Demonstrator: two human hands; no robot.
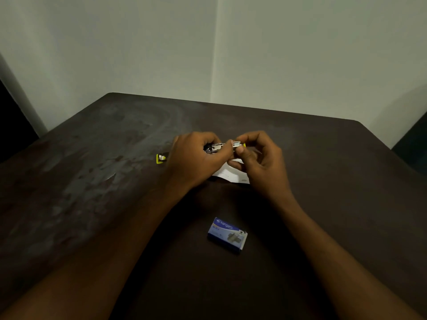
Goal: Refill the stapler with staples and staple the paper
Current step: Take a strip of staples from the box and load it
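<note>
**Both hands on the stapler over the paper**

I am watching a yellow stapler piece (161,158) lying on the dark table (92,181) at the far left, just beside my left hand (196,160). That hand is gripping the metal stapler (215,147), fingers closed around its body. My right hand (258,158) is pinching the stapler's front end between thumb and forefinger. The white paper (233,175) is lying under both hands. Nearer me, the blue staple box (227,234) is sitting closed.
</note>
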